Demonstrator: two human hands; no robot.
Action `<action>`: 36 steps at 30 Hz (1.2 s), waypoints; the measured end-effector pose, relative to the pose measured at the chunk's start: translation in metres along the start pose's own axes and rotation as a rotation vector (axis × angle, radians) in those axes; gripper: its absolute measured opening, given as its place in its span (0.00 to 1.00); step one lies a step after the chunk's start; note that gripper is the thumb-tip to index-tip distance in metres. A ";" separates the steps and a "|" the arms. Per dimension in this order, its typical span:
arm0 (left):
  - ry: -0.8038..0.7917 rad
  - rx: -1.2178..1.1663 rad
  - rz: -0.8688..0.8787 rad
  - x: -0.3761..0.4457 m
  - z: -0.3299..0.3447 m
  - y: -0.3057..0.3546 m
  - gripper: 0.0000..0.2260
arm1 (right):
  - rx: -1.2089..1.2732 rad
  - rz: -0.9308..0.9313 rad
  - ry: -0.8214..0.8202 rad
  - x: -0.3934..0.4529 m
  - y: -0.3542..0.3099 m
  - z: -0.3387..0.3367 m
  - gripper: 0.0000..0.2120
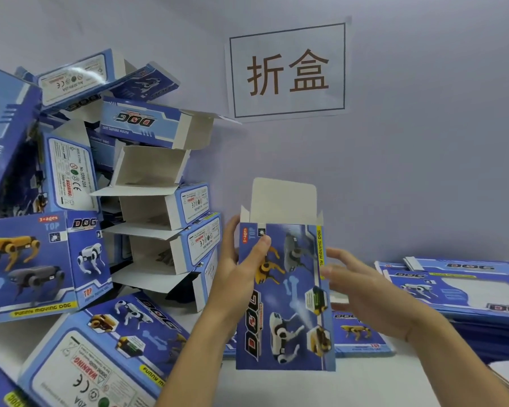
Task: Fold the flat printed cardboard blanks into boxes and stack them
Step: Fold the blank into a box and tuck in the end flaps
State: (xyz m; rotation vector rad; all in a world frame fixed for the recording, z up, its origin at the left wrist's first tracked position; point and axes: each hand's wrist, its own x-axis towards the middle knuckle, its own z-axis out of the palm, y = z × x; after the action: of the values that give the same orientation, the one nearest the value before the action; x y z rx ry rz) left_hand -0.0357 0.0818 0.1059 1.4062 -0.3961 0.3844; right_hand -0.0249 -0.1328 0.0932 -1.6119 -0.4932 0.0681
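Box (285, 292) upright between both hands (238, 268)

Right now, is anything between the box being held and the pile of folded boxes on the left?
Nothing visible blocks it. The left hand grips the box, and the gap to the pile holds only bare table.
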 end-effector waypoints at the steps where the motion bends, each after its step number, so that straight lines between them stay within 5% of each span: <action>1: -0.039 -0.014 -0.016 0.000 0.001 -0.002 0.22 | 0.063 -0.037 0.047 0.002 0.000 0.004 0.33; 4: -0.187 -0.017 -0.081 -0.002 0.009 -0.005 0.21 | 0.142 -0.199 0.213 0.011 0.001 0.015 0.29; 10: -0.005 -0.070 0.020 0.000 0.018 0.002 0.16 | 0.174 -0.302 0.215 0.017 0.006 0.037 0.28; 16: 0.066 0.026 0.121 -0.003 0.017 0.004 0.24 | 0.121 -0.413 0.180 0.015 0.003 0.039 0.30; 23: 0.085 0.103 0.118 -0.001 0.016 0.002 0.17 | 0.158 -0.367 0.171 0.012 -0.002 0.038 0.19; 26: 0.033 0.134 0.042 -0.001 0.015 0.007 0.22 | 0.157 -0.354 0.182 0.011 -0.001 0.035 0.17; 36: 0.208 0.140 0.000 -0.003 0.023 0.001 0.09 | 0.071 -0.232 0.304 0.020 0.000 0.041 0.23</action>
State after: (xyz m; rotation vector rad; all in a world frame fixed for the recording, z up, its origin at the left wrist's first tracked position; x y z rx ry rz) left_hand -0.0394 0.0593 0.1082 1.4850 -0.2019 0.5612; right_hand -0.0206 -0.0876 0.0934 -1.4538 -0.4322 -0.3266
